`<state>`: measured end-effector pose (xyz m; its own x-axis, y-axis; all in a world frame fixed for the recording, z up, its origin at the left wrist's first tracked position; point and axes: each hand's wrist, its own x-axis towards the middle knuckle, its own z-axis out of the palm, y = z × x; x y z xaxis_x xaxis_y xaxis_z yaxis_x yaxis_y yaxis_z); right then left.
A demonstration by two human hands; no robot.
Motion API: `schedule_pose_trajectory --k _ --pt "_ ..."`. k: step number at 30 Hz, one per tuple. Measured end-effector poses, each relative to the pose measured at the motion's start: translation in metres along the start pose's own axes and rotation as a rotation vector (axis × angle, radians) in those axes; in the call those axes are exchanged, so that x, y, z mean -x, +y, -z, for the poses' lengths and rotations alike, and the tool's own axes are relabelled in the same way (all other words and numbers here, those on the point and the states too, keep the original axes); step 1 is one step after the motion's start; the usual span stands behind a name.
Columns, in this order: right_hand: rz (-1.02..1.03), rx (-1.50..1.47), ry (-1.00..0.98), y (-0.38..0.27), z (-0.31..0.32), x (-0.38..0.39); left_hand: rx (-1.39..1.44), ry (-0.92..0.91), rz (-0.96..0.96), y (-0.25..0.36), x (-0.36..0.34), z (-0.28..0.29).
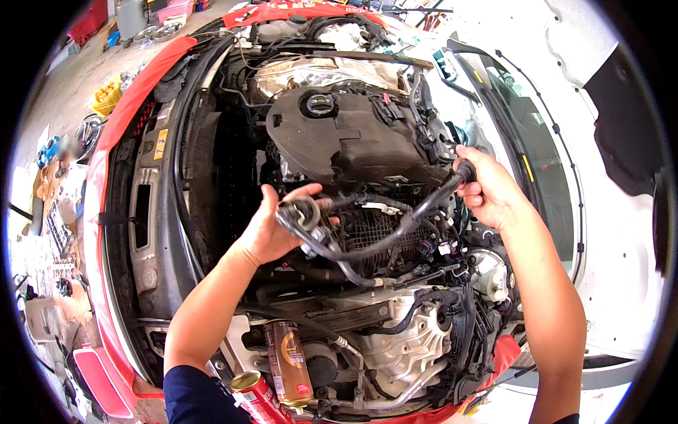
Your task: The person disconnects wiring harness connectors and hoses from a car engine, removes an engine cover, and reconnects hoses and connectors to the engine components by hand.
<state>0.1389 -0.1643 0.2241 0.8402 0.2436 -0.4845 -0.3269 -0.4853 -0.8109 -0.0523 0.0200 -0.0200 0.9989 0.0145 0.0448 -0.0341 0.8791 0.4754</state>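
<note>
Head view: an engine bay (pixel 178 177), edged by a red cover (pixel 129 113), has a dark gap left of the engine cover (pixel 346 134); nearer, a black hose (pixel 408 225) is raised, the right hand (pixel 489 187) closing its grip round one end, the left hand (pixel 270 227) spread half-open against the other. Below, a brown can (pixel 287 360) and a red can (pixel 260 401) conceal their contents, the latter cut off; the hose hides some left fingers.

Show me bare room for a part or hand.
The engine cover is bare beside its cap. The dark gap left of the cover may admit a hand; depth unclear. Crowded: around the hose, left hand, right hand and both cans.
</note>
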Motion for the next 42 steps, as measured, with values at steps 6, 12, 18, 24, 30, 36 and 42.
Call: schedule_pose_trajectory --k 6,12,18,24,30,36,42 --pt "0.008 -0.183 -0.04 0.001 0.002 0.037 -0.036 -0.012 -0.221 0.015 0.008 0.006" --pt "0.059 -0.326 -0.138 0.076 0.001 0.085 0.041 0.076 -0.241 0.018 0.015 0.025" --pt "0.095 -0.535 -0.164 0.131 -0.005 0.131 0.165 -0.075 -0.205 0.032 0.017 -0.009" --pt "0.368 -0.408 -0.25 0.126 -0.034 0.164 0.33 -0.336 -0.248 0.037 0.024 0.017" --pt "0.448 -0.344 0.068 0.151 -0.045 0.114 0.259 -0.868 -0.312 0.029 0.009 0.022" --pt "0.233 -0.657 -0.29 0.152 -0.056 0.086 0.284 -0.287 -0.273 0.032 0.023 0.02" --pt "0.288 -0.88 -0.509 0.123 -0.037 0.103 -1.606 0.315 0.373 0.01 0.007 0.02"
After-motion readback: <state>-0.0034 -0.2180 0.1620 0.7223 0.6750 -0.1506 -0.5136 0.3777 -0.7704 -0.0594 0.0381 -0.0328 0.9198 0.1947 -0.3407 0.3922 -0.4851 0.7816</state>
